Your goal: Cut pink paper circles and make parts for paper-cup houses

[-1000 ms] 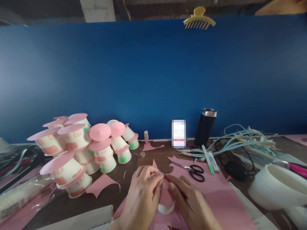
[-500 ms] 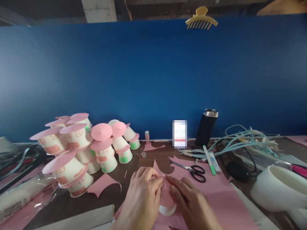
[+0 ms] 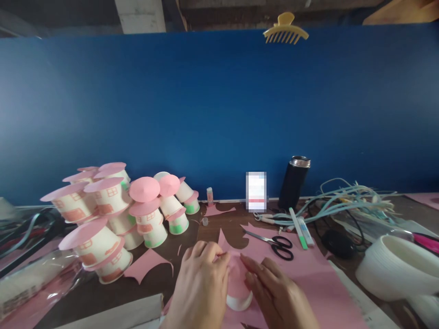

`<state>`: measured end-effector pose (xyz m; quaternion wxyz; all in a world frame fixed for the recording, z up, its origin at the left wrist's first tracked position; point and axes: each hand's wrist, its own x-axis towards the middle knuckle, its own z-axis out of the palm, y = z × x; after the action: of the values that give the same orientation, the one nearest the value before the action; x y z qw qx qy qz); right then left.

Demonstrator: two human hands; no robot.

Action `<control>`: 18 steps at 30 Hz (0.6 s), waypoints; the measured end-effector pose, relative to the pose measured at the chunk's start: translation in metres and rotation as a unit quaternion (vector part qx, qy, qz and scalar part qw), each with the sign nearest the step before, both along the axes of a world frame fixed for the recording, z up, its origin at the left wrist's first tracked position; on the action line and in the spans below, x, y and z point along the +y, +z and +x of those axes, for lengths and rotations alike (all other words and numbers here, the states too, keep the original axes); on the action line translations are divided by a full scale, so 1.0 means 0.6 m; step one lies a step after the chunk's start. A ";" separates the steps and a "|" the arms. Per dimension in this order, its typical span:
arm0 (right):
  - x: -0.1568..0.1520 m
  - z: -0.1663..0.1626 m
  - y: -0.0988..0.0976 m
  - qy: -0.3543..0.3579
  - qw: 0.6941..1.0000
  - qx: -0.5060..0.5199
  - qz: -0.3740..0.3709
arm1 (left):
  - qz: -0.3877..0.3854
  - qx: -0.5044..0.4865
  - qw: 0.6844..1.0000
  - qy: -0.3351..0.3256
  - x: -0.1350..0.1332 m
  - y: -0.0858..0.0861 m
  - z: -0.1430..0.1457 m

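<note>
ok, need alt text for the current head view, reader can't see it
A person's left hand and right hand bend around either side of a small pink piece with a white lower edge, over a pink sheet. Scissors lie just beyond; stacked, pink-topped paper cups stand left, before a blue partition.

At the bottom centre, a smooth white cup (image 3: 240, 304) is covered by matt pink paper (image 3: 238, 283). A flat pink paper sheet (image 3: 329, 292) is spread at lower right, where scissors (image 3: 272, 241) are seen with metal blades and black, plastic-looking handles. A dark bottle (image 3: 292, 187) is topped by a shiny metal neck. At lower left, crinkled, glossy clear plastic (image 3: 66, 274) is seen. Brown, wood-like grain is shown by the tabletop (image 3: 222, 225); a soft sheen is carried by the smooth blue partition (image 3: 206, 105).
</note>
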<state>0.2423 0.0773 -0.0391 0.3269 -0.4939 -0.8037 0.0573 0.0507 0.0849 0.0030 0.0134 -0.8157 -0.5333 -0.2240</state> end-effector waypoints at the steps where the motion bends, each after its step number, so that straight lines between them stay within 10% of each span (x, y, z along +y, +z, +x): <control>1: -0.001 0.003 -0.002 -0.002 1.000 -0.006 0.010 | 0.000 0.016 1.000 0.003 -0.002 0.002 -0.001; 18: -0.010 0.019 -0.011 0.014 0.988 -0.144 0.049 | 0.029 0.139 0.990 -0.003 -0.030 0.007 0.004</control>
<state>0.2536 0.0715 -0.0454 0.2308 -0.4689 -0.8512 -0.0491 0.0533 0.0671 0.0075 0.1098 -0.8396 -0.5174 -0.1238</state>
